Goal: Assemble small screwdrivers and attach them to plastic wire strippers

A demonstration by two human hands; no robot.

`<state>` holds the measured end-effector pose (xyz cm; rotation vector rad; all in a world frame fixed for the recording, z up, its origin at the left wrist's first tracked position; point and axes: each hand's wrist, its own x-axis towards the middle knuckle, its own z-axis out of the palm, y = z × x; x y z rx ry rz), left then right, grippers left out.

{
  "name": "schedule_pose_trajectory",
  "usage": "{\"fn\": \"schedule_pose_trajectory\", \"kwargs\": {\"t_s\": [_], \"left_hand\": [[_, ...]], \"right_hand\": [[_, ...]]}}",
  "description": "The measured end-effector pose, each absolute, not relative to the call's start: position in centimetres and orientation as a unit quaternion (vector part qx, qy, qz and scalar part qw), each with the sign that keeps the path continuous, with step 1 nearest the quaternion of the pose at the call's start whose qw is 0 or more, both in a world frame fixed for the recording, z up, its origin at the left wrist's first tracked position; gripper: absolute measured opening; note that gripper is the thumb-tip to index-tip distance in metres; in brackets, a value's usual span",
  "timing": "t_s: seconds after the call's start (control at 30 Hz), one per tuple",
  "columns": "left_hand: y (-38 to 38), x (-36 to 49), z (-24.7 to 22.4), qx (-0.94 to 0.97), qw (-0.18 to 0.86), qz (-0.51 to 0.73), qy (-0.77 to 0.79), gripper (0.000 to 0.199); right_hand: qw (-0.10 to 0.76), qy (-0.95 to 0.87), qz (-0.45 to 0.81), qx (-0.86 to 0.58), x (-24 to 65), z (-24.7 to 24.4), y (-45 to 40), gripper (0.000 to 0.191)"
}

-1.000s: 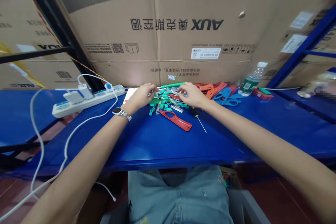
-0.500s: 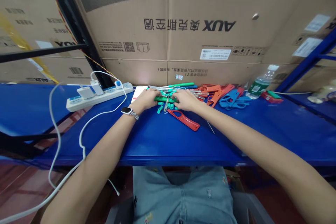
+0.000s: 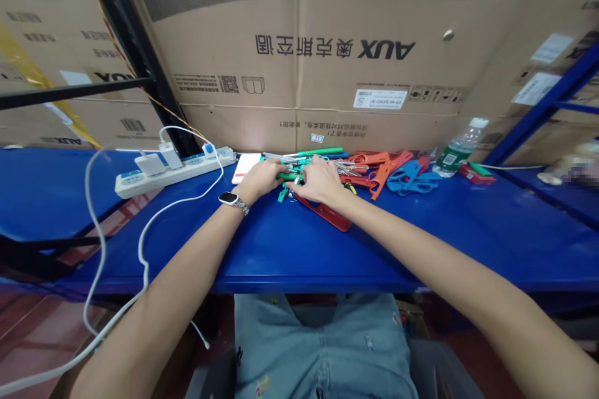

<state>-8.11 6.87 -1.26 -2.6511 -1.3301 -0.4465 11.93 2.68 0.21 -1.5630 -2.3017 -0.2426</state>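
Note:
My left hand (image 3: 266, 177), with a watch (image 3: 229, 197) on its wrist, is closed on one end of a green rod-like handle (image 3: 286, 176). Close beside it, my right hand (image 3: 321, 182) curls over the pile, thumb stretched towards the handle; its palm hides whatever is in its fingers. Small green plastic pieces (image 3: 282, 194) lie around and under the fingers. A flat red plastic part (image 3: 334, 218) with a long slot sits partly beneath my right hand. Behind the hands lies a longer green handle (image 3: 321, 151).
Orange plastic parts (image 3: 386, 171) and blue ones (image 3: 412, 176) are heaped right of the hands. Beyond stand a water bottle (image 3: 455, 153) and a red box (image 3: 477, 174). A white power strip (image 3: 175, 174) with cables lies left, near a phone-like white slab (image 3: 244, 167). Cardboard (image 3: 224, 31) backs the blue table (image 3: 299, 255).
My right hand has shifted left and slightly towards me, its thumb now reaching closer to my left hand and covering more of the green handle. My left hand stays nearly in place.

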Motion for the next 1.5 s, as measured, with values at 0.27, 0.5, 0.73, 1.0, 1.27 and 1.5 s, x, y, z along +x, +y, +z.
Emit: {"fn": "schedule_pose_trajectory", "kwargs": {"t_s": [0.27,0.5,0.73,1.0,1.27,1.5], "left_hand": [[6.6,-8.1,-0.9,-0.877,0.067,-0.146,-0.452,0.024],[7.1,-8.8,-1.0,-0.874,0.034,-0.203,-0.439,0.028],[7.4,-9.3,-0.9,-0.874,-0.013,-0.252,-0.415,0.018],[5.1,-10.0,1.2,-0.849,-0.088,-0.32,-0.411,0.024],[3.9,-9.9,2.3,-0.816,-0.127,-0.371,-0.424,0.028],[4.1,-9.7,2.0,-0.765,-0.247,-0.426,-0.415,0.033]], "right_hand": [[0.118,-0.795,-0.047,-0.593,11.7,1.8,3.5,0.03],[0.135,-0.806,0.032,-0.576,15.3,3.3,5.0,0.007],[0.111,-0.805,0.018,-0.583,17.0,3.9,5.9,0.011],[0.157,-0.793,0.016,-0.589,17.3,2.3,5.7,0.037],[0.27,-0.81,0.068,-0.516,18.8,0.9,5.4,0.024],[0.213,-0.852,0.007,-0.479,20.0,0.4,4.3,0.021]]}}
